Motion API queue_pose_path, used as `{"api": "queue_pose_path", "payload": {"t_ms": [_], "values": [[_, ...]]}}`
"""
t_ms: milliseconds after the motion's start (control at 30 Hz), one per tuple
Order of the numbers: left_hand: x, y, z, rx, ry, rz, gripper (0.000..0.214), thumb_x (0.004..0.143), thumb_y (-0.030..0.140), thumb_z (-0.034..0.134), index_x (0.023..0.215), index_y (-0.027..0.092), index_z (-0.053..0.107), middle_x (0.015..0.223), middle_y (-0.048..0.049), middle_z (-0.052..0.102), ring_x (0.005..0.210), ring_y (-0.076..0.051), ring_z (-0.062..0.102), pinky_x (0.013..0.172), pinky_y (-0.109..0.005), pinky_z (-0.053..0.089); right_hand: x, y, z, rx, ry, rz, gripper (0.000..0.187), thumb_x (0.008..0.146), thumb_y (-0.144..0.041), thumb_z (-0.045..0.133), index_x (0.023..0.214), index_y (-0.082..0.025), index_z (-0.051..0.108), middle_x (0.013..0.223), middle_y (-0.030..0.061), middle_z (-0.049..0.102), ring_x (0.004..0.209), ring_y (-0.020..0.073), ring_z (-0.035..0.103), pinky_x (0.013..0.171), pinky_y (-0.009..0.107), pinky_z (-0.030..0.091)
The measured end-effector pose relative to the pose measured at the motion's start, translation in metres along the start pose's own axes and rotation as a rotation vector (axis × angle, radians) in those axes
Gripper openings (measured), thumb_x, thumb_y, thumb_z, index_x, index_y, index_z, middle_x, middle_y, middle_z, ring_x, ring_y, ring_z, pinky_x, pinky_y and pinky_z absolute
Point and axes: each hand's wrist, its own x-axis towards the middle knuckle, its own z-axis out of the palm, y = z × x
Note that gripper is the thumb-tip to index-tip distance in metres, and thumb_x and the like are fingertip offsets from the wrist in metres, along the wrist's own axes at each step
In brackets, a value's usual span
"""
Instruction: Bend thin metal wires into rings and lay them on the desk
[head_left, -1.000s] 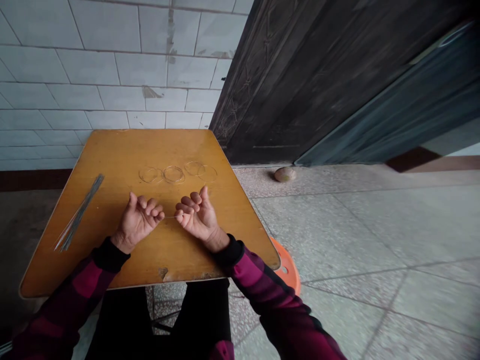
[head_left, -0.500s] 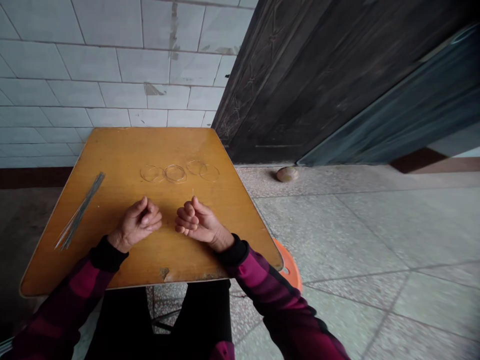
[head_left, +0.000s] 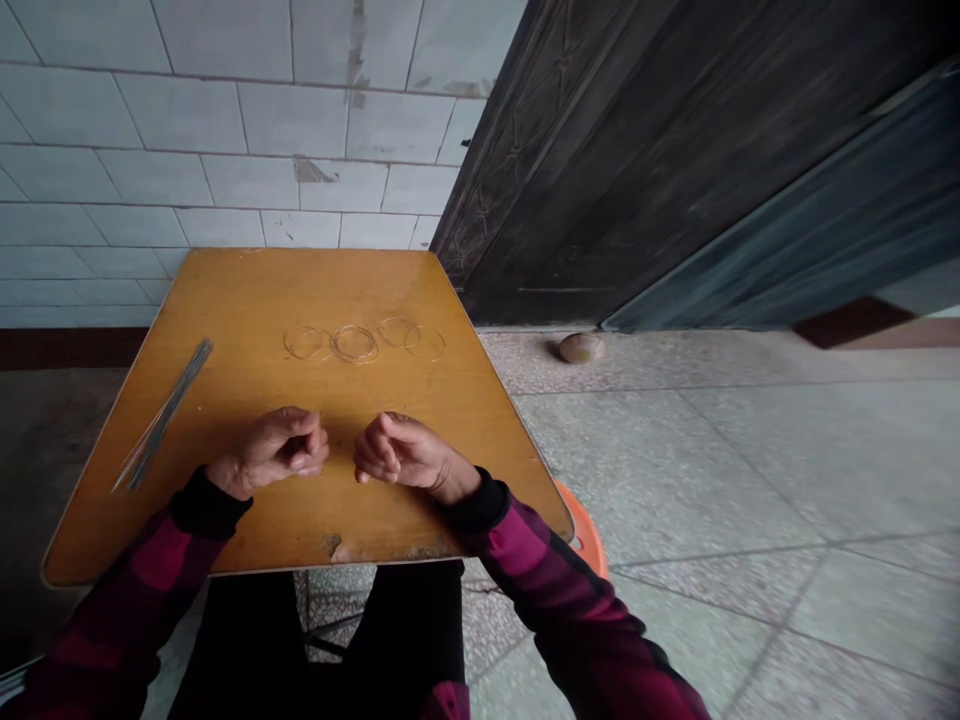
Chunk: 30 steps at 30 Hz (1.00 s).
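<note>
Wire rings (head_left: 332, 345) lie on the table (head_left: 232, 300) in a loose row, long axis crosswise. Left hand (head_left: 279, 450) and right hand (head_left: 411, 455) are apart from each other on the rings' near side, neither clearly nearer to them. Fingers of both are curled inward; whether either grasps a wire cannot be told. Straight wire bundle (head_left: 167, 411) lies left of the rings, slanting near-left to far-right; left hand is nearer to it.

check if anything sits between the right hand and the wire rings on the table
Nothing visible does: only tabletop shows between the right hand and the wire rings. The wire bundle lies left of the left hand.
</note>
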Motion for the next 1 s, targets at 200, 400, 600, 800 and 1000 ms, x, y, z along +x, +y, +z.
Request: {"api": "queue_pose_path", "payload": {"t_ms": [200,400,600,800,1000], "values": [[0.001,-0.001,0.003,0.049,0.048,0.009,0.04,0.074,0.046,0.072,0.049,0.017,0.059,0.036,0.0049,0.037,0.037,-0.006,0.031,0.043,-0.023,0.027,0.002,-0.001,0.006,-0.013,0.045,0.009,0.05,0.086,-0.053,0.063,0.054,-0.015,0.057,0.048,-0.0058,0.05,0.045,0.0057,0.048,0.066,0.024,0.053],[0.003,-0.004,0.008,0.136,0.129,0.007,0.043,0.073,0.05,0.072,0.049,0.017,0.056,0.036,0.006,0.035,0.037,-0.006,0.03,0.043,-0.023,0.024,0.003,0.0,0.01,-0.036,0.122,0.07,0.048,0.084,-0.05,0.066,0.053,-0.015,0.057,0.043,-0.0068,0.05,0.042,0.0053,0.047,0.062,0.023,0.053],[0.002,-0.003,0.011,0.157,0.149,-0.018,0.036,0.076,0.047,0.07,0.058,0.016,0.064,0.033,0.0079,0.032,0.034,-0.005,0.026,0.043,-0.022,0.025,0.003,0.0,0.01,-0.054,0.133,0.101,0.049,0.085,-0.049,0.066,0.052,-0.015,0.057,0.043,-0.0066,0.051,0.041,0.0049,0.049,0.063,0.023,0.054],[0.003,-0.002,0.011,0.128,0.117,-0.015,0.027,0.077,0.042,0.069,0.067,0.017,0.07,0.031,0.0083,0.032,0.033,-0.005,0.023,0.042,-0.021,0.024,0.003,0.0,0.012,-0.026,0.118,0.1,0.046,0.084,-0.044,0.068,0.05,-0.015,0.057,0.042,-0.0068,0.051,0.04,0.0047,0.048,0.063,0.022,0.054],[0.003,-0.003,0.012,0.125,0.1,-0.04,0.025,0.078,0.036,0.067,0.067,0.014,0.07,0.03,0.0081,0.034,0.032,-0.004,0.023,0.041,-0.02,0.024,0.005,0.001,0.013,-0.016,0.135,0.119,0.047,0.082,-0.042,0.07,0.047,-0.015,0.055,0.039,-0.0066,0.049,0.037,0.0045,0.047,0.061,0.022,0.055]]}}
